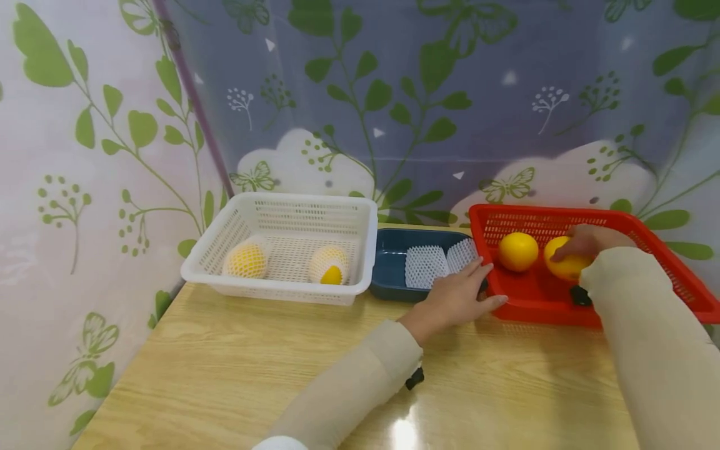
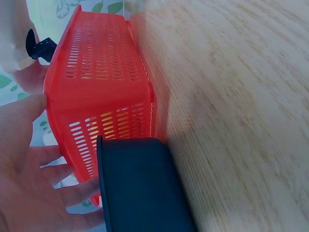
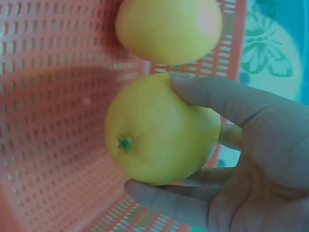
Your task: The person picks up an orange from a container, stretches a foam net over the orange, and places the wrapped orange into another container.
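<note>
Inside the red basket [image 1: 540,306], my right hand [image 1: 596,240] grips a yellow-skinned orange [image 3: 154,135] with a green star-shaped stem end. Thumb on one side and fingers on the other, as the right wrist view shows. A second orange [image 1: 518,252] lies just left of it in the same basket. My left hand [image 1: 452,300] lies with its fingers fairly straight against the red basket's left rim, above the edge of the dark blue tray [image 2: 140,188]. Two white foam fruit nets [image 1: 425,265] lie in that tray, one partly hidden behind the left hand.
A white basket [image 1: 287,290] stands on the left with two net-wrapped yellow fruits [image 1: 246,260] inside. The tray sits between the two baskets. All three stand along the back of the wooden table [image 1: 225,362], before a patterned curtain [image 1: 365,112].
</note>
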